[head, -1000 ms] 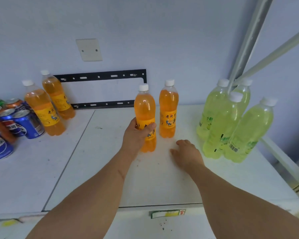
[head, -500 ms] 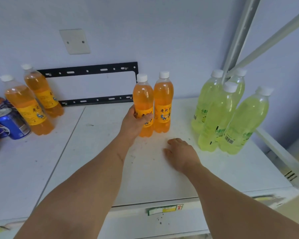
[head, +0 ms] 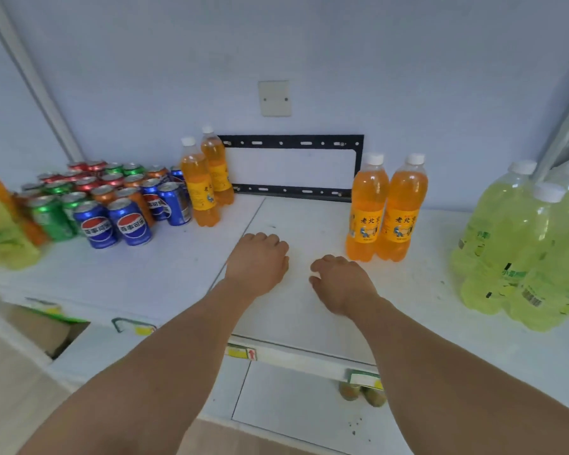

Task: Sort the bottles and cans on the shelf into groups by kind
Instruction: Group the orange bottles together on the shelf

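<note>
Two orange soda bottles (head: 386, 208) stand side by side on the white shelf (head: 165, 277), right of centre. Another pair of orange bottles (head: 206, 178) stands further left, by the wall. A cluster of several cans (head: 112, 201), blue, green, red and orange, fills the left part. Several pale green bottles (head: 523, 251) are grouped at the right. My left hand (head: 258, 262) hovers over the shelf's middle with fingers loosely curled, holding nothing. My right hand (head: 340, 280) is beside it, empty, just left of the nearer orange pair.
A black metal bracket (head: 293, 141) and a blank wall plate (head: 274, 98) are on the wall behind. More green and orange bottles (head: 4, 231) sit at the far left edge. Grey shelf posts slant at both upper sides. A lower shelf shows below the front edge.
My left hand has let go of the orange bottle, which now stands next to its twin, and has drawn back toward the left. The view has swung left, showing the cans.
</note>
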Demonstrator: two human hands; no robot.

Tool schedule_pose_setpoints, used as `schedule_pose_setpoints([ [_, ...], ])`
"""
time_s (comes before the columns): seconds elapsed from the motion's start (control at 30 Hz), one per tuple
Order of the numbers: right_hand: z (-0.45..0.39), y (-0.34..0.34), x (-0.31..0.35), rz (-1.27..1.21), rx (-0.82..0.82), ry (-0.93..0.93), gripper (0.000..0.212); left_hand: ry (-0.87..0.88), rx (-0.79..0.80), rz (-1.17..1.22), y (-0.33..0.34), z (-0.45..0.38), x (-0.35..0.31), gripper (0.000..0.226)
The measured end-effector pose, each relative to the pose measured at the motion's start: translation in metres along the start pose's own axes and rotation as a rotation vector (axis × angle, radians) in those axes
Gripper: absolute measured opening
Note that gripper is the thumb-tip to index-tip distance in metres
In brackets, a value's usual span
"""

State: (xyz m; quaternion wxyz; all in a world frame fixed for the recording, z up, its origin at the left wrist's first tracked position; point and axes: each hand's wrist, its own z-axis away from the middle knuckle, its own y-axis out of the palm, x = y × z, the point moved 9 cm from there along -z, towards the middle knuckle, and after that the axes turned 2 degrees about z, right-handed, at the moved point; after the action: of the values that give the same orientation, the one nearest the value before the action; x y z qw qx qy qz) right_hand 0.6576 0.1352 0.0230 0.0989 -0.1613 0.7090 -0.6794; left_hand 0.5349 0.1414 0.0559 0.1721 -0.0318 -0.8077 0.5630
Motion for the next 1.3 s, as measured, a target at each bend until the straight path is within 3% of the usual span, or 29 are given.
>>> schedule_pose_setpoints([
  [0.2, -0.059, -0.012, 0.078, 0.047, -0.02, -0.148, 0.037, -0.079, -0.036, -0.057, 0.001, 0.018, 0.085, 0.032],
  [0.33, -0.118, -0.013, 0.112, -0.005, -0.03, -0.146, 0.039, -0.226, -0.074, 0.057, 0.018, 0.01, 0.145, 0.037],
  [0.47, -0.187, -0.018, 0.124, -0.249, -0.059, -0.005, 0.043, -0.524, -0.166, 0.392, 0.043, -0.003, 0.216, 0.053],
  [0.63, -0.263, -0.026, 0.112, -0.678, -0.122, 0.259, 0.048, -0.802, -0.145, 1.018, 0.101, -0.033, 0.264, 0.084],
  [0.77, -0.315, -0.017, 0.104, -0.974, -0.13, 0.369, 0.057, -0.864, -0.185, 1.32, 0.132, -0.063, 0.272, 0.06],
  [1.0, -0.388, 0.019, 0.113, -1.176, 0.002, 0.317, 0.074, -0.901, -0.201, 1.35, 0.15, -0.087, 0.281, 0.061],
  [1.13, -0.415, 0.038, 0.122, -1.176, 0.098, 0.251, 0.089, -0.933, -0.13, 1.366, 0.156, -0.081, 0.282, 0.077],
  [1.2, -0.423, 0.044, 0.125, -1.173, 0.121, 0.213, 0.085, -0.931, -0.105, 1.387, 0.157, -0.077, 0.279, 0.077],
  [1.3, -0.421, 0.04, 0.127, -1.144, 0.065, 0.146, 0.061, -0.912, -0.117, 1.408, 0.151, -0.072, 0.272, 0.07],
])
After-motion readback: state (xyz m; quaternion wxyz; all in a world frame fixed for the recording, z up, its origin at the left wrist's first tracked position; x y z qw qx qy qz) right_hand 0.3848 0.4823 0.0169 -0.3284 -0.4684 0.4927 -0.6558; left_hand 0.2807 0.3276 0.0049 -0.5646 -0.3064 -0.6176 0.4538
